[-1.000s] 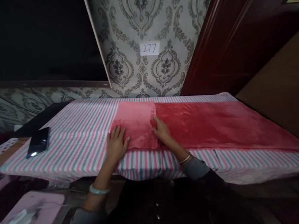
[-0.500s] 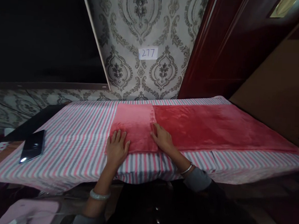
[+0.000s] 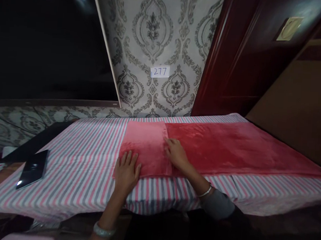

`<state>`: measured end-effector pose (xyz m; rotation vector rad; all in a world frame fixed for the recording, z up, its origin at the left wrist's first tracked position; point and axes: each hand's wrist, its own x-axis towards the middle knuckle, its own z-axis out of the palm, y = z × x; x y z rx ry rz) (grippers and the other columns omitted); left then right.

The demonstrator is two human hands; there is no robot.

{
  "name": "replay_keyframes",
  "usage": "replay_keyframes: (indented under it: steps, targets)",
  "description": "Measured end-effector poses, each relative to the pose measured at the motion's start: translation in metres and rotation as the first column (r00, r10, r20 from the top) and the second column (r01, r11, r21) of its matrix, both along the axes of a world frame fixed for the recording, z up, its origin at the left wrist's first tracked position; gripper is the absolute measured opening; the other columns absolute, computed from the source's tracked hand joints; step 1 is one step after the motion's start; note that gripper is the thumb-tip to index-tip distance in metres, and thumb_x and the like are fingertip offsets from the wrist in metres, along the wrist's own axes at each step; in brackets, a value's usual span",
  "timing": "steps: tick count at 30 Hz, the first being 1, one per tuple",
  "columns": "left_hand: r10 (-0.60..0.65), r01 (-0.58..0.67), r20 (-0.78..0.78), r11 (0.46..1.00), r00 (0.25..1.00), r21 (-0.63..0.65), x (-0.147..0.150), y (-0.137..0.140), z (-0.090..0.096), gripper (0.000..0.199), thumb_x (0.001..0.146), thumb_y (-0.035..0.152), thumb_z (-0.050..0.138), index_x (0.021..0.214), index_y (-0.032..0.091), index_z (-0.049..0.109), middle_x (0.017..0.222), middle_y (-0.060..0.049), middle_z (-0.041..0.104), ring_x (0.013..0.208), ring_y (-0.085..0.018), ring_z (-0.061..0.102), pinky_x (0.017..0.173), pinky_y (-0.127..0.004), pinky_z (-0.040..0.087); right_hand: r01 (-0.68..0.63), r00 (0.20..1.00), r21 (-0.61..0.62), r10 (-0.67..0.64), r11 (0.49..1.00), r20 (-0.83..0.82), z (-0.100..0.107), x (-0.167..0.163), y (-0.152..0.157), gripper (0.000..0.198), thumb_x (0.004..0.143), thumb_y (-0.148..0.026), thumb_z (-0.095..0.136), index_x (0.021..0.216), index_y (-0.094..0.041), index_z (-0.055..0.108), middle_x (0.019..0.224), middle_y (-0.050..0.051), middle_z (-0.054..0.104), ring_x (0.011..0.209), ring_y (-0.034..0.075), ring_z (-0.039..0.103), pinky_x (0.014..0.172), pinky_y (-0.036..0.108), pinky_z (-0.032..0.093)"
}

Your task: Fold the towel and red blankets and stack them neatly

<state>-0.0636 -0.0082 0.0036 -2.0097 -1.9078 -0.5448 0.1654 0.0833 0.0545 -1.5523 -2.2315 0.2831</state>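
A long red plush cloth (image 3: 215,148) lies flat, with its left end doubled over into a lighter, squarish folded section (image 3: 145,135). My left hand (image 3: 127,171) rests palm down on the near left corner of that section, fingers spread. At the section's right edge, my right hand (image 3: 177,153) touches the seam where it meets the longer part. Its thumb stands apart from the fingers, and I see nothing gripped in it. A bangle circles each wrist.
A striped cover (image 3: 90,144) drapes the table under the cloth. On its left lies a dark phone (image 3: 34,168). Behind are a large black screen (image 3: 51,44), patterned wallpaper with a paper label (image 3: 160,72), and a dark red wooden panel (image 3: 234,66). A brown board (image 3: 300,96) stands at right.
The view has tilted up, so everything sits lower in the picture. My right hand has slid slightly toward the far side along the folded edge. The left hand stays on its corner.
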Motion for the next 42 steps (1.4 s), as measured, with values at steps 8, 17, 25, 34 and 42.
replay_keyframes:
  steps: [8, 17, 25, 34, 42]
  targets:
    - [-0.016, 0.015, -0.018, 0.999, 1.0, -0.048, 0.001, -0.004, 0.001, 0.055, 0.096, 0.046, 0.047, 0.142, 0.019, 0.058, 0.151, -0.014, 0.051, 0.142, -0.038, 0.043, 0.114, -0.06, 0.034, -0.063, 0.988, -0.011, 0.064, 0.998, 0.142, -0.021, -0.04, 0.003, 0.077, 0.099, -0.055, 0.045, 0.158, -0.006, 0.031, 0.165, 0.019, 0.021, 0.154, 0.03, 0.012, 0.123, 0.05, 0.01]
    - [-0.054, 0.065, 0.078, 0.987, 0.995, -0.144, -0.013, -0.002, 0.015, 0.049, 0.097, 0.042, 0.045, 0.137, 0.019, 0.062, 0.148, -0.013, 0.056, 0.138, -0.034, 0.049, 0.11, -0.055, 0.043, -0.046, 0.985, -0.09, 0.06, 0.995, 0.162, -0.03, -0.028, 0.014, 0.068, 0.102, -0.05, 0.039, 0.156, -0.008, 0.036, 0.164, 0.018, 0.025, 0.152, 0.029, 0.019, 0.121, 0.05, 0.016]
    - [-0.027, 0.046, 0.08, 0.966, 0.996, -0.254, -0.029, 0.106, 0.074, 0.055, 0.1, 0.034, 0.036, 0.148, 0.01, 0.046, 0.156, -0.017, 0.045, 0.146, -0.027, 0.04, 0.12, -0.046, 0.034, -0.038, 0.992, 0.05, 0.031, 0.998, 0.126, 0.015, -0.054, 0.07, 0.061, 0.103, -0.038, 0.036, 0.155, -0.006, 0.036, 0.161, 0.02, 0.032, 0.149, 0.028, 0.029, 0.12, 0.045, 0.021]
    - [0.025, -0.059, -0.102, 0.938, 0.994, -0.342, -0.019, 0.155, 0.016, 0.063, 0.102, 0.047, 0.032, 0.155, 0.014, 0.036, 0.162, -0.017, 0.032, 0.153, -0.029, 0.027, 0.122, -0.057, 0.022, -0.053, 0.973, 0.021, 0.046, 0.998, 0.227, -0.042, -0.045, 0.086, 0.072, 0.103, -0.053, 0.039, 0.155, -0.002, 0.034, 0.162, 0.019, 0.028, 0.152, 0.029, 0.022, 0.123, 0.045, 0.016]
    - [-0.01, -0.022, -0.108, 0.957, 0.994, -0.289, -0.02, 0.15, 0.019, 0.061, 0.102, 0.046, 0.033, 0.154, 0.016, 0.039, 0.161, -0.017, 0.036, 0.151, -0.03, 0.03, 0.12, -0.059, 0.024, -0.119, 0.97, 0.039, 0.108, 0.992, 0.217, 0.004, -0.065, 0.122, 0.058, 0.103, -0.045, 0.041, 0.15, -0.013, 0.044, 0.158, 0.018, 0.038, 0.148, 0.029, 0.031, 0.12, 0.048, 0.022]
